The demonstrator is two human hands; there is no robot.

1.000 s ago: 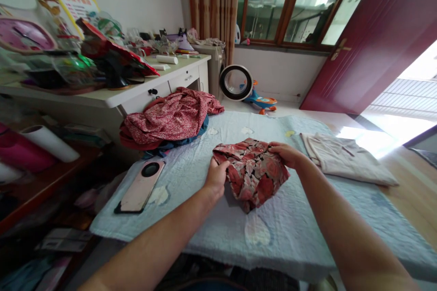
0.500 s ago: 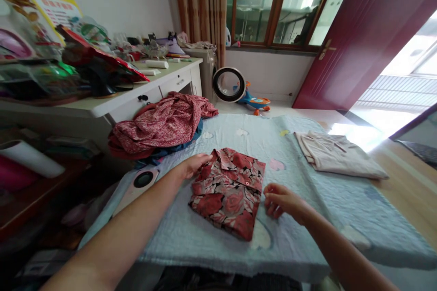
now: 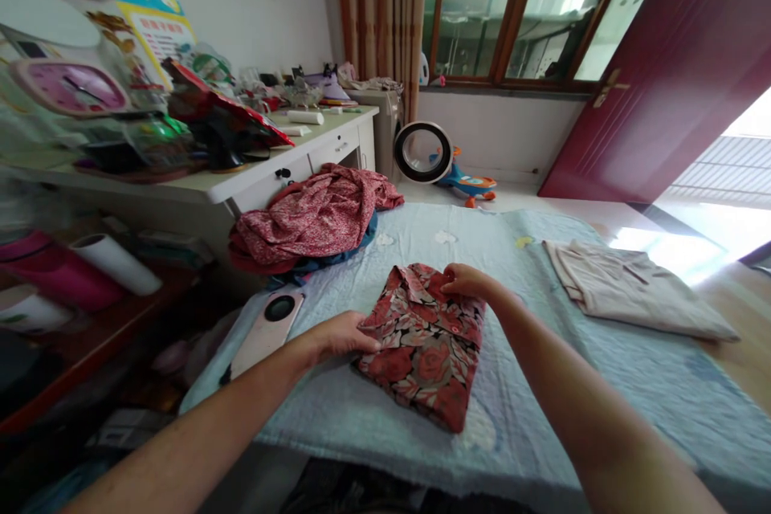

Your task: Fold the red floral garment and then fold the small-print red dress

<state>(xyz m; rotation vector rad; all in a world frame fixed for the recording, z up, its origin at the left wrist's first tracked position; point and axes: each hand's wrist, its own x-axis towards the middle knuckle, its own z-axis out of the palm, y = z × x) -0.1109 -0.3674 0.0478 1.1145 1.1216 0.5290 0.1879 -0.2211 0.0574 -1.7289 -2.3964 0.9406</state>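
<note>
A folded floral shirt (image 3: 430, 361), red and grey with black, lies in front of me with its collar at the far end. At its left edge, my left hand (image 3: 346, 335) is closed on the cloth, the thumb on top and the other fingers partly hidden. My right hand (image 3: 473, 283) pinches the shirt's far right corner beside the collar. Beneath the shirt spreads a pale blue blanket (image 3: 511, 393) with pale cloud shapes.
A heap of red patterned cloth (image 3: 325, 217) lies at the far left, against a desk (image 3: 222, 186) crowded with items. Left of my forearm is a phone (image 3: 265, 329). A folded cream garment (image 3: 638, 289) lies on the right. Beyond the blanket stands a round bladeless fan (image 3: 442, 152).
My right hand has moved from beside the shirt's right edge to its far right corner and taken hold. My left hand has slid nearer along the left edge. The view has turned slightly left.
</note>
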